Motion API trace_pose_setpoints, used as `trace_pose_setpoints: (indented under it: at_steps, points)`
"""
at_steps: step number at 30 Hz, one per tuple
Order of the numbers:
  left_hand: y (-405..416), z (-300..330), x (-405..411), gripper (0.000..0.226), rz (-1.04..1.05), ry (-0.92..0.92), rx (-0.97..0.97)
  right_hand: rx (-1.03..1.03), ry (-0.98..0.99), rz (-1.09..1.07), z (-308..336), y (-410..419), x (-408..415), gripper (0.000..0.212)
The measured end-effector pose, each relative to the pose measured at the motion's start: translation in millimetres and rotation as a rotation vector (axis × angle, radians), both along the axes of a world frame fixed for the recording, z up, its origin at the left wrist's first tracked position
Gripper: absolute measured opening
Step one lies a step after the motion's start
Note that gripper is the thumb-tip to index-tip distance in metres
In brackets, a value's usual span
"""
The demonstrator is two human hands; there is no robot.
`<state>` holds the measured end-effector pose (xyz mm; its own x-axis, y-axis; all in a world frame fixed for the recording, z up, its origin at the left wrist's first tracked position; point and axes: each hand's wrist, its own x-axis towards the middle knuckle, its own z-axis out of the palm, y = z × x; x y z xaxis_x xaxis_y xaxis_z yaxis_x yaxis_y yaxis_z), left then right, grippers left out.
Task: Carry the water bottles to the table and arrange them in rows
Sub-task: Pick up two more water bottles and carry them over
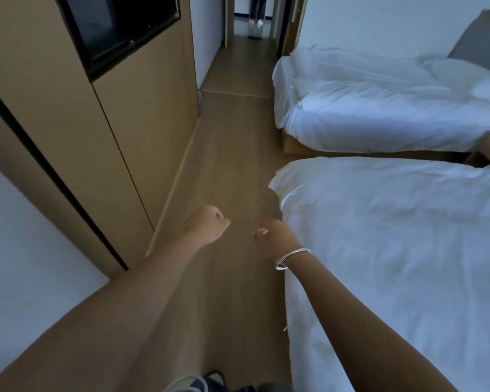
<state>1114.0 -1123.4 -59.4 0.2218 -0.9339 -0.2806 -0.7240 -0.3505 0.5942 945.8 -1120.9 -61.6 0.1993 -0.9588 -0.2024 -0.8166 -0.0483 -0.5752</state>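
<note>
— Where are we standing?

— In a bedroom, most likely a hotel twin room. We see two beds side by side, the near bed (393, 250) and the far bed (379, 103), both under rumpled white duvets, the far one against a grey padded headboard (481, 43).

— And across from them?

— A tan panelled wall (102, 131) with a dark screen (116, 26) set into it, wood-look flooring (227, 165) running between, and a narrow hallway (246, 60) leading off at the far end.
</note>
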Motion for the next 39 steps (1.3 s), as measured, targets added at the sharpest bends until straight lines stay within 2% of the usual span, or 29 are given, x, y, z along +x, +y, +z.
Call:
trace_pose_setpoints:
  at_steps: [7,10,18,27,39]
  points:
    - [-122.9,-13.1,9.8,0.012,-0.016,0.018,-0.009,0.036,0.01,-0.036,-4.9,-113.2,10.5,0.02]
    - [-179.4,-21.0,6.7,0.018,-0.009,0.02,-0.012,0.029,0.006,-0.03,-10.7,-166.4,6.9,0.015]
    - [-343.6,-12.4,-17.2,0.012,-0.019,-0.024,-0.031,-0.018,0.002,-0.008,-9.6,-334.7,-12.4,0.023]
    - [-480.5,-15.4,-20.7,0.014,0.022,-0.033,-0.068,-0.011,0.06,0.096,-8.5,-480.9,-12.4,0.023]
    - [-675.6,-32.1,38.6,0.013,0.011,-0.008,-0.063,0.0,0.071,0.114,-12.5,-675.8,47.3,0.023]
